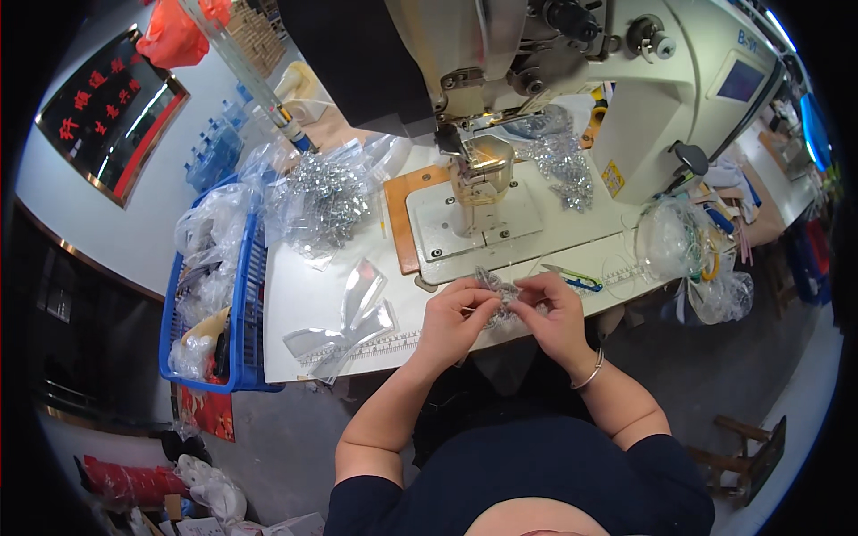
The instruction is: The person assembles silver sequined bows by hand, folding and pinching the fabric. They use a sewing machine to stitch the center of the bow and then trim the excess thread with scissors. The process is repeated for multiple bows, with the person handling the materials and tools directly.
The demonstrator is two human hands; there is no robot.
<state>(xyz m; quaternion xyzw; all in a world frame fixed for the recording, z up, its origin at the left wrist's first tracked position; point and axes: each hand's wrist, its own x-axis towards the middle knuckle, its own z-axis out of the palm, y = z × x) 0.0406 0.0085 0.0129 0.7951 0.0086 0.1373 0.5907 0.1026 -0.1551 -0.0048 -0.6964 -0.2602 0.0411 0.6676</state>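
Both of my hands meet at the front edge of the white sewing table (304, 281). Between them is a small silvery-grey gathered piece (494, 284), its exact kind hard to make out. My left hand (454, 314) pinches its left side with thumb and forefinger. On the other side my right hand (552, 313), with a bracelet at the wrist, grips it with bent fingers. Thread snips (576, 279) with blue-green handles lie just beyond my right hand. Past my hands stands an industrial sewing machine (483, 170) with a metal plate (465, 237) under its head.
Clear plastic pieces (353, 313) lie at the table's left front. Bags of silvery parts (322, 201) sit behind them, and more silvery pieces (567, 170) lie right of the needle. A blue basket (246, 344) of bags adjoins the table's left edge; a wooden stool (746, 460) stands at right.
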